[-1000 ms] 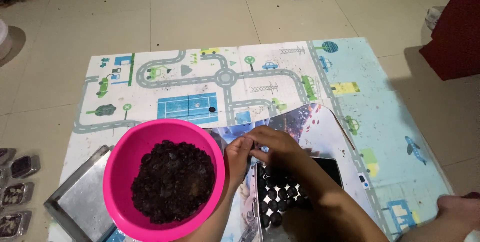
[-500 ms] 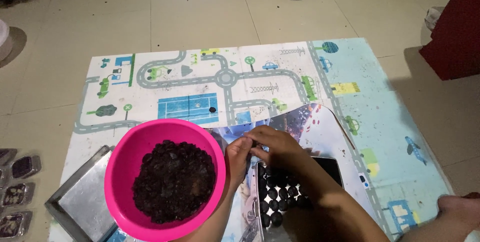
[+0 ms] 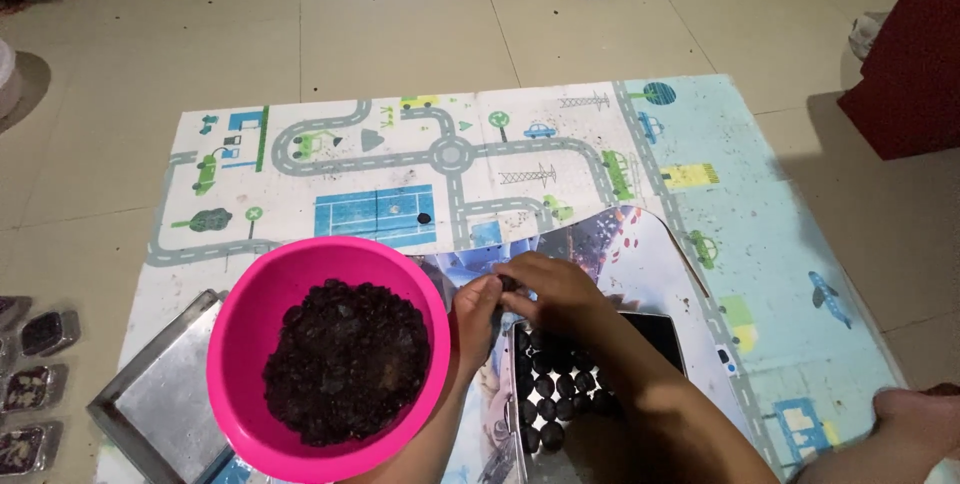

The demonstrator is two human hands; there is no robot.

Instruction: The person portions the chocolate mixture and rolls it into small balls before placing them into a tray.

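Dark lump (image 3: 509, 284) between two hands (image 3: 520, 302); one pink bowl (image 3: 250, 344).

We see small clear rectangular packets (image 3: 38, 384) of dark filling lined up on the floor just off the play mat's (image 3: 760, 204) near-left corner, partly cut by the picture's left edge. Near the mat's near edge, right of centre, a dark flat phone-like screen (image 3: 655, 329) lies blank on a glossy printed sheet (image 3: 620, 244), partly hidden by an arm
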